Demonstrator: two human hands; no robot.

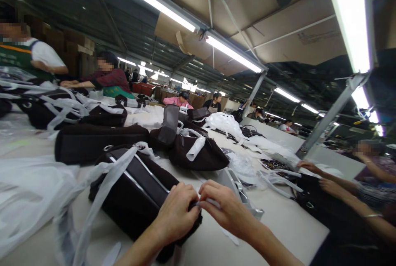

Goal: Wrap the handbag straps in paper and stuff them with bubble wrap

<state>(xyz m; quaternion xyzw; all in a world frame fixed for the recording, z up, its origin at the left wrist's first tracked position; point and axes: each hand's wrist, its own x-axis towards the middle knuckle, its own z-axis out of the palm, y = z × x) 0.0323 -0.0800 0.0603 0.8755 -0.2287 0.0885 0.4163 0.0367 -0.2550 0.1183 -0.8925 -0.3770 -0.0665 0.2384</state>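
Observation:
A black handbag [133,191] lies on its side on the pale table in front of me, a long strap wrapped in white paper [114,175] trailing off it to the left. My left hand [177,210] rests against the bag's right end, its fingers pinched. Close beside it, almost fingertip to fingertip, is my right hand [227,206], also closed in a pinch. A thin white strip [214,202] shows between the fingers of both hands; its exact kind is too small to make out.
More black bags [198,150] with white wrapping crowd the table [272,216] ahead. Behind my right hand stands a grey metal tool [238,187], partly hidden. White sheeting [27,200] covers the left. Co-workers sit around; one person's hands [328,183] handle a black bag at right.

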